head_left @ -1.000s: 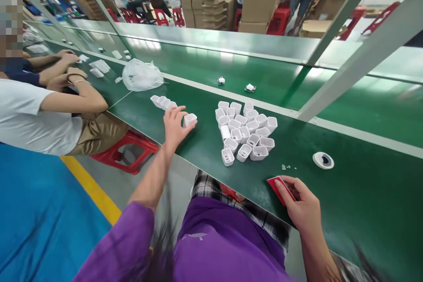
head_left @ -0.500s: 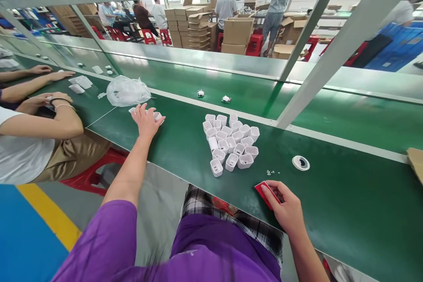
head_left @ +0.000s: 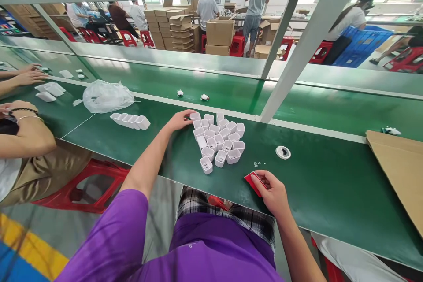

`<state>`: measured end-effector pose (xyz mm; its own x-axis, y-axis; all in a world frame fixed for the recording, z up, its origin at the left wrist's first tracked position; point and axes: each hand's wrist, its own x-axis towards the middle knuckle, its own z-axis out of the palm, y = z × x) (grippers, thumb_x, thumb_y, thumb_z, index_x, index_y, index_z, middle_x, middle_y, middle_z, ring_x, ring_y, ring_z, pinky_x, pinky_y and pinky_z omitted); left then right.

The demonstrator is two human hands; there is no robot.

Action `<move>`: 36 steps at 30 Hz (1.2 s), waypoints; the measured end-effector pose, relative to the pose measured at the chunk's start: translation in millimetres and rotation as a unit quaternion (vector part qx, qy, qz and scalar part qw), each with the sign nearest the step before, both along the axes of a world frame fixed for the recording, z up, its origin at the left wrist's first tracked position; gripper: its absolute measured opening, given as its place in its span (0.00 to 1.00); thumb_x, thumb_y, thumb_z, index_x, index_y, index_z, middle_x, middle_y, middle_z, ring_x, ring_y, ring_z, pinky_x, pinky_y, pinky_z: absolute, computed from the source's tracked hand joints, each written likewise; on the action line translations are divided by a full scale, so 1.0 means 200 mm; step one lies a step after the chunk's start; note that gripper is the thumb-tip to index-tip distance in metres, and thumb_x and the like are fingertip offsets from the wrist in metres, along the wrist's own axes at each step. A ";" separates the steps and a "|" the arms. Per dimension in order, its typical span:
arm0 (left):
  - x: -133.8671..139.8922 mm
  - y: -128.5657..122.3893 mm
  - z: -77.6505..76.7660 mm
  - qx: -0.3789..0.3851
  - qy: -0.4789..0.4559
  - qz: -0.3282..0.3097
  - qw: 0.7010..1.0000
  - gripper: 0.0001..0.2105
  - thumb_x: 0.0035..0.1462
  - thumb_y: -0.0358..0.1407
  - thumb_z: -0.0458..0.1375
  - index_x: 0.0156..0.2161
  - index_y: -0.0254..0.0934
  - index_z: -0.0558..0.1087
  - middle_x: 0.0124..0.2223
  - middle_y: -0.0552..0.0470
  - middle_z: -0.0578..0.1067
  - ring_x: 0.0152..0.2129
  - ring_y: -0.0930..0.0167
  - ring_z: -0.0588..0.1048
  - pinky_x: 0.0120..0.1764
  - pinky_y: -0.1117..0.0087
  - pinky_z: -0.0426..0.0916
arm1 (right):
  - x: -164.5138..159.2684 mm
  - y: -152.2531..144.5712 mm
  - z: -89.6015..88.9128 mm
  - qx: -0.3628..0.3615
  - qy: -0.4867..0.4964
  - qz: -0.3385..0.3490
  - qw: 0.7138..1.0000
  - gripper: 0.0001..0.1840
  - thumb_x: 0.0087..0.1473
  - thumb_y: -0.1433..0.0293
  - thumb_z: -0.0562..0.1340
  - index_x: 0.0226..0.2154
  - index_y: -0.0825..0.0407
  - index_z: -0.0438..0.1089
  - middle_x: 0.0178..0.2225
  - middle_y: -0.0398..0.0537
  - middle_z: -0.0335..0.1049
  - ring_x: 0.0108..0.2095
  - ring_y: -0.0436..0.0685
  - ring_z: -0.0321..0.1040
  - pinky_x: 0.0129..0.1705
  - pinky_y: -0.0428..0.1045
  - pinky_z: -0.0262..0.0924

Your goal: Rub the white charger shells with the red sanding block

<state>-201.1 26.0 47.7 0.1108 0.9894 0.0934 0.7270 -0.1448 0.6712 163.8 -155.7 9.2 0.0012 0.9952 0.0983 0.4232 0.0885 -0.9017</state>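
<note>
At the upper left corner of a cluster of white plastic charger cases [head_left: 219, 142], my left hand [head_left: 181, 121] has its fingers closed on the side of one white case [head_left: 195, 116]. Most cases in the cluster stand with their open ends up; some show slots in the bottom. A short row of similar cases [head_left: 130, 121] lies to the left of my forearm. My right hand [head_left: 271, 189] rests by the bench's front edge, thumb and fingers pinching a small flat red piece [head_left: 254, 183]. Tiny white bits [head_left: 258, 164] lie just beyond it.
A white ring-shaped roll [head_left: 283, 152] lies right of the cluster, and a cardboard sheet [head_left: 396, 172] at the far right. A clear plastic bag [head_left: 107, 96] sits at the left. Small circuit boards [head_left: 205, 97] lie behind the rail. A slanted post [head_left: 294, 48] rises there. Co-workers sit left.
My left hand has left the row of cases and moved right to the cluster's corner. My right hand still holds the red piece. The view has turned right.
</note>
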 end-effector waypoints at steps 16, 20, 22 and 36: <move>0.67 -1.04 -0.10 -0.004 -0.300 -0.140 0.943 0.14 0.62 0.42 0.58 0.50 0.40 0.65 0.44 0.45 0.80 0.37 0.68 0.79 0.36 0.69 0.74 | 0.00 -0.03 0.00 -0.021 0.119 -0.031 0.992 0.17 0.61 0.52 0.57 0.40 0.47 0.59 0.26 0.40 0.73 0.21 0.50 0.67 0.23 0.46 0.63; 0.84 -0.96 -0.18 -0.005 -0.218 -0.150 0.964 0.14 0.60 0.42 0.59 0.48 0.38 0.70 0.40 0.51 0.79 0.34 0.71 0.76 0.37 0.72 0.72 | 0.01 -0.04 0.00 -0.015 0.164 -0.020 0.986 0.15 0.60 0.53 0.59 0.40 0.47 0.61 0.24 0.37 0.70 0.18 0.47 0.63 0.21 0.45 0.59; 0.86 -0.93 -0.18 0.000 -0.192 -0.167 0.967 0.14 0.61 0.42 0.58 0.48 0.38 0.70 0.42 0.51 0.79 0.35 0.71 0.77 0.39 0.72 0.71 | 0.02 -0.05 0.00 -0.023 0.191 -0.010 0.981 0.16 0.59 0.53 0.60 0.39 0.47 0.63 0.24 0.37 0.68 0.18 0.47 0.61 0.20 0.44 0.57; 0.85 -0.94 -0.23 0.050 -0.100 -0.207 0.972 0.13 0.62 0.40 0.56 0.50 0.38 0.70 0.40 0.50 0.78 0.35 0.70 0.77 0.39 0.70 0.72 | -0.06 -0.08 0.10 -0.003 0.096 0.092 0.991 0.17 0.57 0.53 0.64 0.28 0.48 0.68 0.30 0.43 0.69 0.32 0.53 0.65 0.37 0.51 0.63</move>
